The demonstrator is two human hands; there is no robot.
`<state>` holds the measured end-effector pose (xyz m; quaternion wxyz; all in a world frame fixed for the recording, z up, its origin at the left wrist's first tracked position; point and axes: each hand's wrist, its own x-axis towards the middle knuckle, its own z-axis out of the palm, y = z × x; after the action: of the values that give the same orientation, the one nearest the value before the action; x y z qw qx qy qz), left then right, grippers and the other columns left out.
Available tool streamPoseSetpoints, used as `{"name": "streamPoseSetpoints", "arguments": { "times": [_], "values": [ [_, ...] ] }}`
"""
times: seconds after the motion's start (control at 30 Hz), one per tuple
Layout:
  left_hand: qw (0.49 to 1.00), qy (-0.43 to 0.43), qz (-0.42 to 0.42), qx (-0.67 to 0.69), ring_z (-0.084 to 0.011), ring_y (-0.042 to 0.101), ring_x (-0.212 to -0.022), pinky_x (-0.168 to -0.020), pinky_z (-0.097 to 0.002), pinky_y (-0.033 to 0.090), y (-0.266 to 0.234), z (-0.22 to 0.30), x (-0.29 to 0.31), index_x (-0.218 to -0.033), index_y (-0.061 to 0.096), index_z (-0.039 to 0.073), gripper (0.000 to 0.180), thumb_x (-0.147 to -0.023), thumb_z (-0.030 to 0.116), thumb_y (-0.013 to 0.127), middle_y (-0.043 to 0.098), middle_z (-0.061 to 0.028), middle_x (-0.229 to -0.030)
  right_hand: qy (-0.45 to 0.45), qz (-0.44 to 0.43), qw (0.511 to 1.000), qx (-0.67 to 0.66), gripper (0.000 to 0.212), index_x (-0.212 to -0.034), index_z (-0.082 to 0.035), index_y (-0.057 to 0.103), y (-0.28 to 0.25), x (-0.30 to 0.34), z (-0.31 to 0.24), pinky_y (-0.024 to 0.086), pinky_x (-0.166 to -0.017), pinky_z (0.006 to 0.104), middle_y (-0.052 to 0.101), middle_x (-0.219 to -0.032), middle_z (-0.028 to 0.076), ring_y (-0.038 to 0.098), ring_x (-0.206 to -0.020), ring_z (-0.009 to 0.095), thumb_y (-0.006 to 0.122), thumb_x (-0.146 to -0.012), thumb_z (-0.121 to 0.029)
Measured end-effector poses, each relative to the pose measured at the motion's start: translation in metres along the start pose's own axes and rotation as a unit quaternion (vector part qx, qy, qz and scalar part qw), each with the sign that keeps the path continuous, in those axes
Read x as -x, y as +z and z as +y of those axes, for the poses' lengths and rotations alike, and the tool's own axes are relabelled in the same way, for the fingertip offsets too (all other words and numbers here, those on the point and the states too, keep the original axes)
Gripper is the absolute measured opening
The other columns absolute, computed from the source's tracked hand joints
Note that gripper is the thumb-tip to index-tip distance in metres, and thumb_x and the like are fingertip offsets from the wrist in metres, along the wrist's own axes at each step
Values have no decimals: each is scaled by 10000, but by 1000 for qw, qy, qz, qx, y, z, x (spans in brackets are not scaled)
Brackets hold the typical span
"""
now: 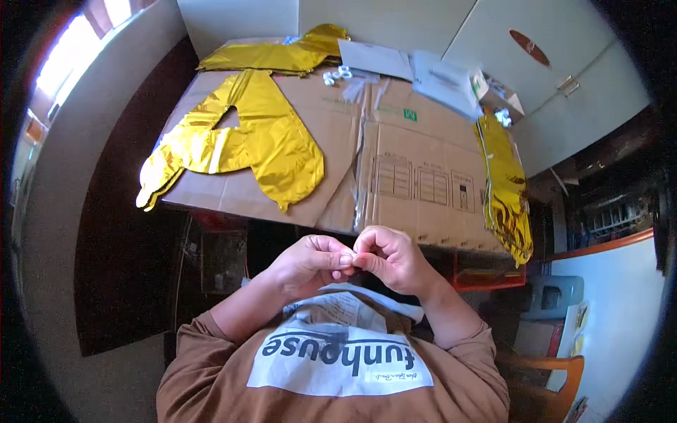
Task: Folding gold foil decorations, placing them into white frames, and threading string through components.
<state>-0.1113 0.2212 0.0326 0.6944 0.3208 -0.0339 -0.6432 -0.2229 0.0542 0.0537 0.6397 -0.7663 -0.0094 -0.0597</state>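
Note:
My left hand [315, 264] and my right hand [392, 259] meet in front of my chest, just off the table's near edge. Both pinch with thumb and forefinger, the fingertips touching each other. Whatever lies between them is too small or hidden to make out. Beyond my left hand, a flat gold foil letter balloon [282, 151] shaped like an A lies on the cardboard [324, 130]. More folded gold foil balloons are piled in a stack [261, 58] at the far left. Another stack of long gold foil pieces [504, 187] hangs slightly over the right edge.
At the back are a white sheet [376, 60], clear plastic bags [444, 81], small white clips or ribbon rolls [338, 75] and an open box [499, 95]. A dark panel [123, 211] stands left. On the right are a grey-blue stool [557, 296] and a wooden chair [564, 366].

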Motion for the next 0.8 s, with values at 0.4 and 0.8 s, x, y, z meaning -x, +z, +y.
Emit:
{"name": "streamPoseSetpoints", "arguments": {
  "times": [0.4,0.8],
  "values": [
    [977,150,104,-113,-46,471,-647,-568,-186,369,-59,26,17,-1147,596,25,297,-857,69,645,603,0,-825,21,146,900,411,259,-767,-45,653,-91,-293,65,491,-674,365,652,-752,141,640,-719,255,675,-813,-300],
    [975,126,134,-124,-52,556,-743,-709,-201,463,-67,40,38,-1086,639,31,209,-883,71,614,633,-2,-845,99,238,829,496,244,-774,-123,726,-116,-367,112,503,-712,435,669,-817,173,646,-791,343,590,-803,-323]
  ]
}}
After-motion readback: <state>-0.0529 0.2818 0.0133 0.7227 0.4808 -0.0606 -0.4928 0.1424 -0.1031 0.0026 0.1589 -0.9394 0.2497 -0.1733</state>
